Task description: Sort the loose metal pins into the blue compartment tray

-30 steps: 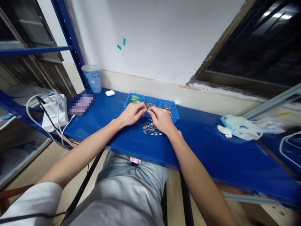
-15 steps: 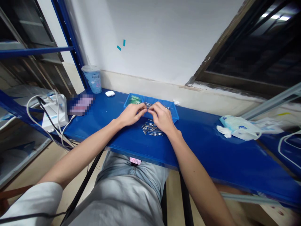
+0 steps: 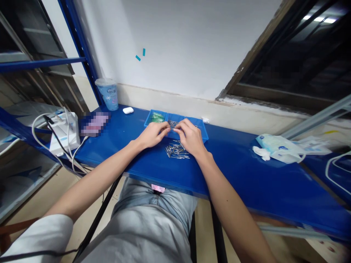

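My left hand [image 3: 151, 134] and my right hand [image 3: 190, 138] meet fingertip to fingertip over the front edge of a blue compartment tray [image 3: 204, 133]. Both pinch a thin metal pin [image 3: 173, 129] between them. A loose heap of metal pins [image 3: 174, 151] lies on the blue bench [image 3: 236, 164] just in front of the hands. The tray's left compartment holds green pieces [image 3: 157, 117], its middle one more pins.
A plastic cup [image 3: 107, 92] and a white earbud case [image 3: 128, 110] stand at the back left. A white device with cables [image 3: 61, 132] sits at the left edge. A tissue pack [image 3: 278, 147] lies at the right. A blue rack post [image 3: 79, 47] rises on the left.
The hands stayed together at the tray, with the right hand shifting slightly toward it; the view tilted down a little.
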Tool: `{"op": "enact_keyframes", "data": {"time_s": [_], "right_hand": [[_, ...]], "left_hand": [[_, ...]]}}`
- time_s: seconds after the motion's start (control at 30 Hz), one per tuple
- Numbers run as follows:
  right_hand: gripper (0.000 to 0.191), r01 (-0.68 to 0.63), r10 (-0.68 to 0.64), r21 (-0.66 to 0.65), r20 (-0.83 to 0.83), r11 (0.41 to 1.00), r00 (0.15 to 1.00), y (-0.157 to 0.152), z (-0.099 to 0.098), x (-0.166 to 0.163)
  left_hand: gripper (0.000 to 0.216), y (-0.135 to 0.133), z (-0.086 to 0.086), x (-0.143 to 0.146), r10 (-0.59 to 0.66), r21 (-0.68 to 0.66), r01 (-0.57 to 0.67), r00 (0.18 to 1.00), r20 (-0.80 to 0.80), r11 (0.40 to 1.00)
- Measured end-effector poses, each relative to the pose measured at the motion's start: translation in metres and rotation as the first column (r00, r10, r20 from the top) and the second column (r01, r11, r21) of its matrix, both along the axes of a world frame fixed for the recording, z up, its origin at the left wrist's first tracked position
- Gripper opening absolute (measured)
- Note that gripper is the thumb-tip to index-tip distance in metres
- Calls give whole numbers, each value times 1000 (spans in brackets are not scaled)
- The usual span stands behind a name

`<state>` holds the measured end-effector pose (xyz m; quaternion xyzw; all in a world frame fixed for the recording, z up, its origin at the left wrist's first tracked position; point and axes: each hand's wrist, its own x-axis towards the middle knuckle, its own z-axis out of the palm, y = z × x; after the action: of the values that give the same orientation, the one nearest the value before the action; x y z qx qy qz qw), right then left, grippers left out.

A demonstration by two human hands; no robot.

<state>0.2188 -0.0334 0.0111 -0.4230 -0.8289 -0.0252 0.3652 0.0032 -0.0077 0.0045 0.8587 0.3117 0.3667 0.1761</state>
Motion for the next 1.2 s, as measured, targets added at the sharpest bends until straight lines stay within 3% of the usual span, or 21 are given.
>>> {"op": "enact_keyframes", "data": {"time_s": [0.17, 0.33, 0.73, 1.2], "right_hand": [[32, 17, -17, -20, 11, 1000, 1000, 1, -6, -4], [44, 62, -61, -8, 26, 998, 998, 5, -10, -2], [23, -23, 25, 19, -96, 1000, 995, 1, 1, 1], [19, -55, 56, 11, -75, 998, 996, 2, -4, 1]], "left_hand": [[22, 0, -1, 1, -63, 46, 67, 995, -79, 997], [24, 0, -2, 3, -52, 83, 58, 996, -76, 995], [27, 2, 0, -1, 63, 60, -65, 997, 39, 996], [25, 0, -1, 0, 18, 66, -15, 999, -47, 998]]}}
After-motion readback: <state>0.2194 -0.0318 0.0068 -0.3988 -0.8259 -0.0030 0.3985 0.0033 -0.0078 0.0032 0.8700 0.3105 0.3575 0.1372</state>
